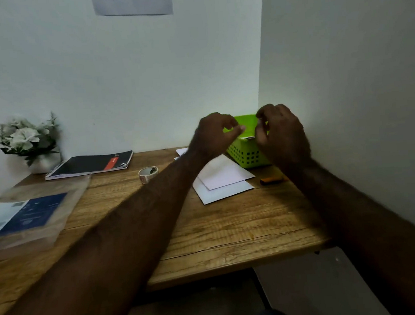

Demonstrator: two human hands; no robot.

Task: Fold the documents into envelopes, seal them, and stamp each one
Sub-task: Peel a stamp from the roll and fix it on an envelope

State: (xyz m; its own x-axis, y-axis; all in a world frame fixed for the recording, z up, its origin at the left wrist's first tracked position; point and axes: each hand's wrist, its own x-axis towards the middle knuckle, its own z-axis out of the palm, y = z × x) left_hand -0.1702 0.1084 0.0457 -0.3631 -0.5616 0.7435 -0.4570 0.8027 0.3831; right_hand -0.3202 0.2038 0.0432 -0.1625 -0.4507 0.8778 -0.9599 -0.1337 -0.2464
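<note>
Both hands hover over a green plastic basket in the desk's far right corner. My left hand is at the basket's left rim, fingers loosely curled, with a gap between thumb and index and nothing in it. My right hand curls down over the basket's right side; its fingertips are near a pale edge inside the basket, and contact is unclear. Two white envelopes or sheets lie overlapped just in front of the basket, partly under my left forearm. Another white paper corner shows behind my left wrist.
A tape roll sits mid-desk. A small orange object lies by my right wrist. A spiral notebook, a potted plant and a plastic sleeve with a blue document occupy the left. Walls close the back and right.
</note>
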